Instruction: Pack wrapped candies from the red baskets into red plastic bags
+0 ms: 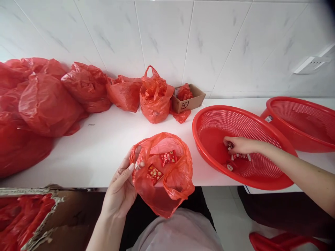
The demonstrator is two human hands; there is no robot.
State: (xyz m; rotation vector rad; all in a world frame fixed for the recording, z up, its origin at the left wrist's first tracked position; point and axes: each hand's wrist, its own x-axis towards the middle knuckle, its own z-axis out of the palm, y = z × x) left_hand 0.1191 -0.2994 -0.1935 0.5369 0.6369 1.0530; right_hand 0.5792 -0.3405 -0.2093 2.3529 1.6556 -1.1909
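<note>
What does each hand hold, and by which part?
The left hand pinches the open red bag at its left rim. The right hand grips small red packets inside the basket.

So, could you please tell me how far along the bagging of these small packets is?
Done: filled bags line the wall. In hand: the left hand holds an open bag with two packets inside, while the right hand grips loose packets in the basket. Left: only a few lie there.
</note>
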